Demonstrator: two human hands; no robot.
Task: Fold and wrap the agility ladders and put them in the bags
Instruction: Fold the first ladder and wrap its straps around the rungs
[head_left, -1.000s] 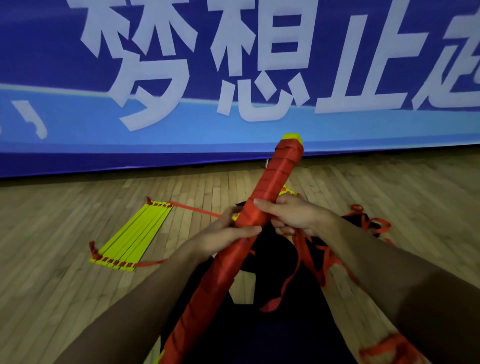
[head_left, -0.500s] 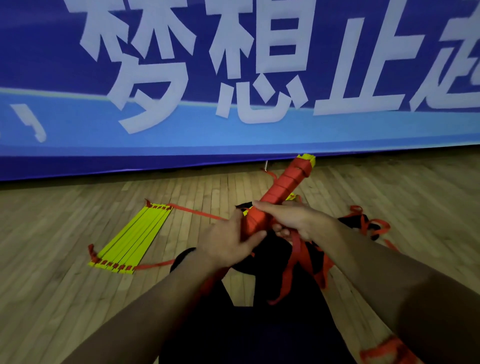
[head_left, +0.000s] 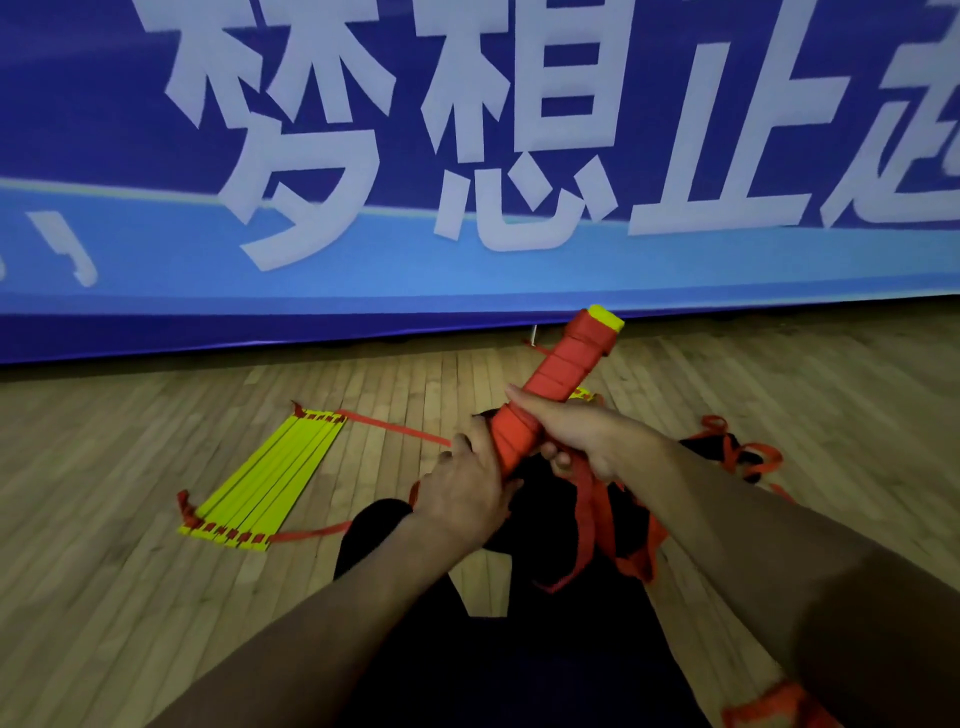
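Observation:
A rolled agility ladder (head_left: 556, 379), bound in red strap with yellow rung ends at its far tip, points up and away from me. My left hand (head_left: 467, 493) grips its near end from the left. My right hand (head_left: 587, 431) holds it from the right, fingers curled round the bundle. Loose red strap (head_left: 587, 519) hangs below my right hand over a black bag (head_left: 550, 499) on the floor. A second ladder (head_left: 265, 478), yellow rungs stacked flat with red straps, lies on the floor to the left.
A blue banner with white characters (head_left: 467, 156) runs along the back. The floor (head_left: 130, 597) is wooden boards. More red strap lies over a black bag at the right (head_left: 737, 452). My dark-clothed legs (head_left: 519, 649) fill the bottom centre.
The wrapped ladder has slid down through my hands, so less of it shows near me. My left hand has shifted to grip its near end. The tip has lowered.

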